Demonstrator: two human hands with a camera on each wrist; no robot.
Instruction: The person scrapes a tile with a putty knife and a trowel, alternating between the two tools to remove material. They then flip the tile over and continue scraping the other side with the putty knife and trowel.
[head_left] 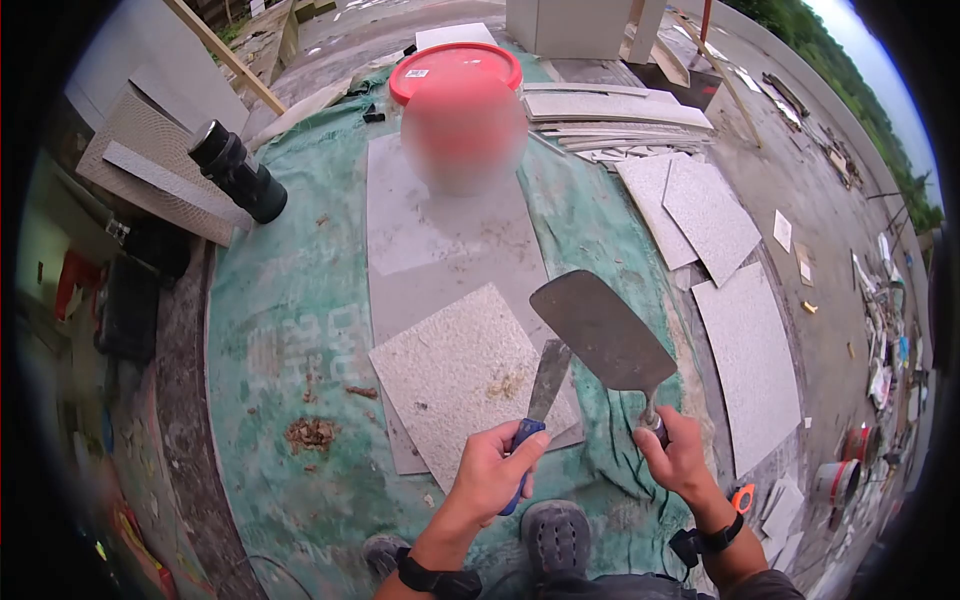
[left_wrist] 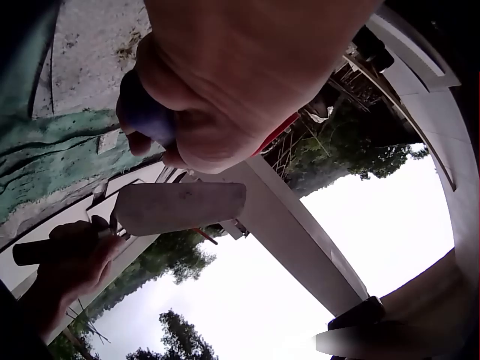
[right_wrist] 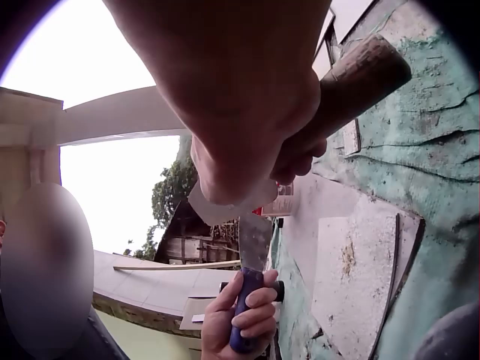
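My left hand (head_left: 492,472) grips the blue handle of a putty knife (head_left: 549,380), its narrow blade pointing up and away. My right hand (head_left: 672,452) holds a trowel (head_left: 606,332) with a broad, dark rectangular blade and, in the right wrist view, a wooden handle (right_wrist: 360,82). The two blades are near each other, the trowel's to the right. Below them a rough whitish square tile (head_left: 470,375) lies askew on a larger grey board (head_left: 455,245). Brownish crumbs (head_left: 505,385) sit on the tile's surface near the putty knife.
A green cloth (head_left: 300,260) covers the work surface. Beyond the tile stands a bucket with a red lid (head_left: 456,70). A black flask (head_left: 238,172) is at the left, and cut boards (head_left: 745,360) lie along the right. A clump of brown debris (head_left: 311,434) rests on the cloth.
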